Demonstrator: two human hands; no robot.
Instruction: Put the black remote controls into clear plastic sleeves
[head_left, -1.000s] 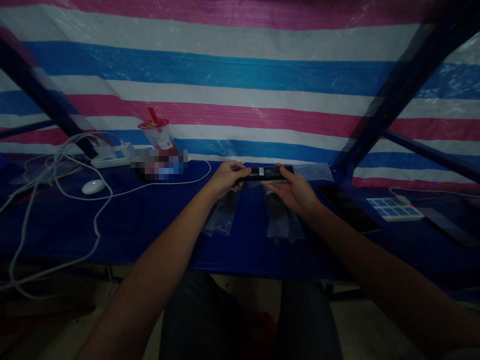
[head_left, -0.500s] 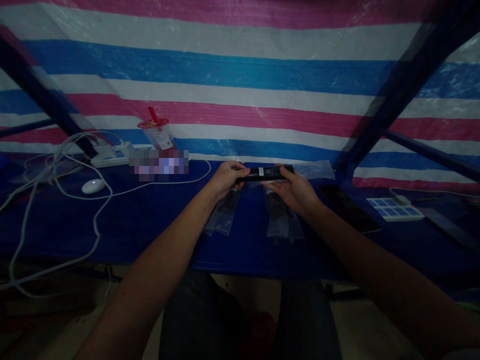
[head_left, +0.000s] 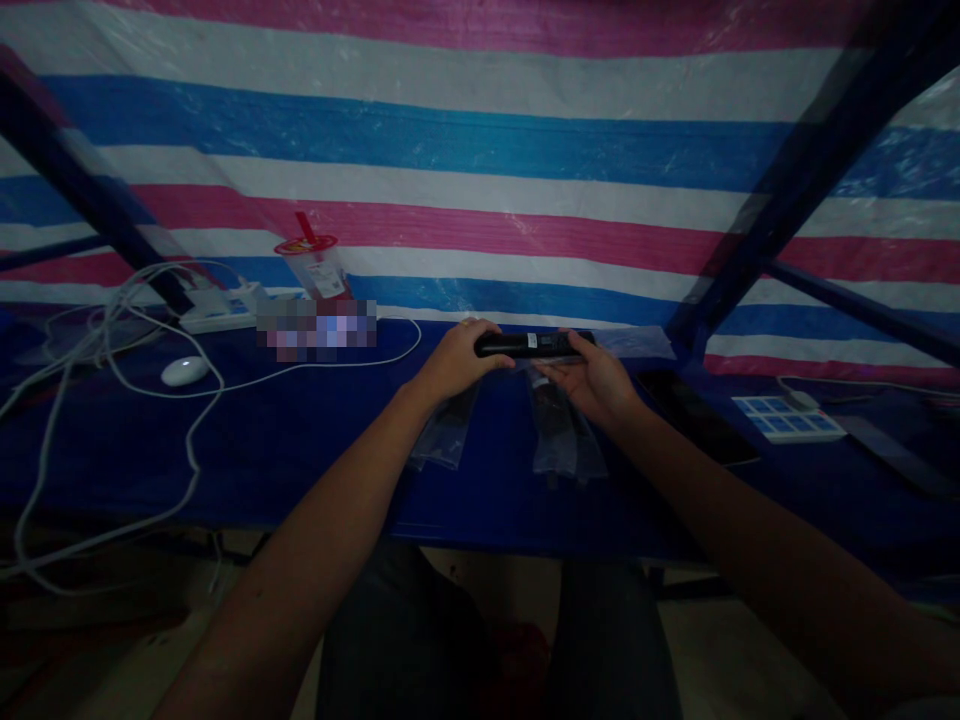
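A long black bar-shaped item with a small white label (head_left: 532, 343) is held level above the far part of the blue table. My left hand (head_left: 461, 360) grips its left end, thumb along the near edge and fingers along the far edge. At the right end, my right hand (head_left: 596, 375) has its thumb on top and its fingers beneath. A clear plastic bag (head_left: 637, 342) stretches out to the right from the bar's right end; how far it covers the bar I cannot tell. Below my hands lie bagged dark items, one on the left (head_left: 446, 435) and more on the right (head_left: 555, 430).
To the left are tangled white cables (head_left: 191, 440), a white mouse (head_left: 184, 371), a power strip (head_left: 217, 318) and a cup with a red lid (head_left: 319, 268). A dark tablet-like slab (head_left: 697, 415) and a white-and-blue power strip (head_left: 791, 418) lie right. Striped sheeting (head_left: 480, 150) hangs behind.
The black bar has shifted slightly to the right. My left thumb has slid off its top face to the near edge, so the bar's left end now shows.
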